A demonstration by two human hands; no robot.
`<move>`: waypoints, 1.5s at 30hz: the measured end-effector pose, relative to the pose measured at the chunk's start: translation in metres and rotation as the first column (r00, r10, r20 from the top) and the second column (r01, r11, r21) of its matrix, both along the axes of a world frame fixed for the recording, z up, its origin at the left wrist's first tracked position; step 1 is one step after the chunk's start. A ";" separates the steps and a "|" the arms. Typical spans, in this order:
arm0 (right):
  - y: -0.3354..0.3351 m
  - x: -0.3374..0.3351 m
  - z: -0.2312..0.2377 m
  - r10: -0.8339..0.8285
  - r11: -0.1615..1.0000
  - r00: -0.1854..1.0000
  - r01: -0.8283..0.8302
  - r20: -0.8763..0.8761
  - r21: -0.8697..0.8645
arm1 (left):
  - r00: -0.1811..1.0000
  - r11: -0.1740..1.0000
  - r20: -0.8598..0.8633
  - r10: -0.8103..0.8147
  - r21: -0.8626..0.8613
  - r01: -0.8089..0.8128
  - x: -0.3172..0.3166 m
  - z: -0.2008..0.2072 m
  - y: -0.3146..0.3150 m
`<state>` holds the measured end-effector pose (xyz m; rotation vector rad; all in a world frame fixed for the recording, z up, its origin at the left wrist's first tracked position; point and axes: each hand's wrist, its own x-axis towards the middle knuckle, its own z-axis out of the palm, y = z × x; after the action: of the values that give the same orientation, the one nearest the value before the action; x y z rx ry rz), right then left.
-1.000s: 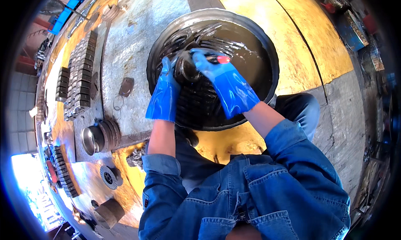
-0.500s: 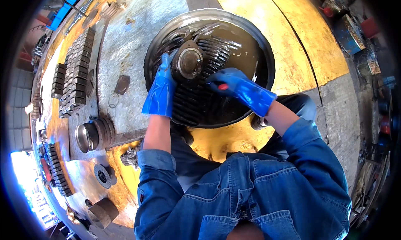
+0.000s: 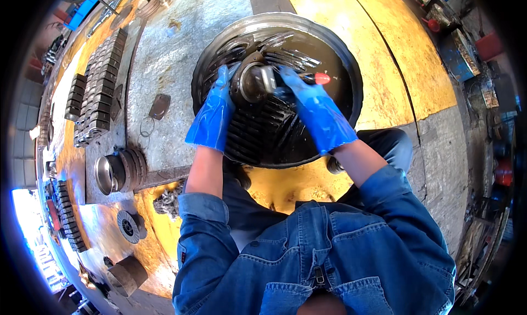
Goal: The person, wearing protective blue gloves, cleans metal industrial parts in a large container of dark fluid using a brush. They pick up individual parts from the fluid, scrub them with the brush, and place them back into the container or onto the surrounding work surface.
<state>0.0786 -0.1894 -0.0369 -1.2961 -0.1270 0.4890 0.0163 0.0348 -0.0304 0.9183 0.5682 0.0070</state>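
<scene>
My left hand (image 3: 218, 103), in a blue rubber glove, grips the left side of a dark, greasy round metal part (image 3: 251, 87) with a flanged rim. My gloved right hand (image 3: 312, 103) is closed around a hand tool (image 3: 321, 79) with a black and red handle. The tool's flat, pale metal head lies against the part's right side, blurred by motion. Both hands are over a wide, round black pan (image 3: 351, 103) of murky dark liquid. Dark ribbed metal pieces (image 3: 250, 136) lie in the pan beneath the part, wet and partly submerged.
Rows of dark metal blocks (image 3: 101, 90) stand on the plated floor at the left. Nearer are stacked metal rings (image 3: 118, 172), a flat plate (image 3: 160, 106), a spool-like disc (image 3: 132, 227) and a short pipe (image 3: 129, 274). Drums (image 3: 464, 54) and scrap line the far right.
My right hand has moved up and turned, bringing the tool's pale head onto the round part. My left hand keeps its hold. The view has shifted slightly.
</scene>
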 end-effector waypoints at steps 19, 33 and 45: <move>0.046 -0.043 0.041 0.122 0.992 0.962 -0.117 0.242 -0.036 | 0.968 0.980 0.202 -0.150 0.160 0.118 0.003 -0.002 0.002; -0.065 -0.024 -0.029 0.160 0.863 0.890 0.084 0.426 -0.499 | 0.917 0.554 0.209 -0.339 0.833 0.015 -0.009 0.004 -0.002; -0.021 -0.017 0.027 0.026 0.979 0.996 -0.008 0.084 -0.203 | 0.960 0.965 0.270 -0.079 0.263 0.006 -0.001 -0.017 0.002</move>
<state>0.0612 -0.2103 -0.0097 -1.5178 -0.1635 0.4700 0.0156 0.0367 -0.0473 1.1626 0.2874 0.1729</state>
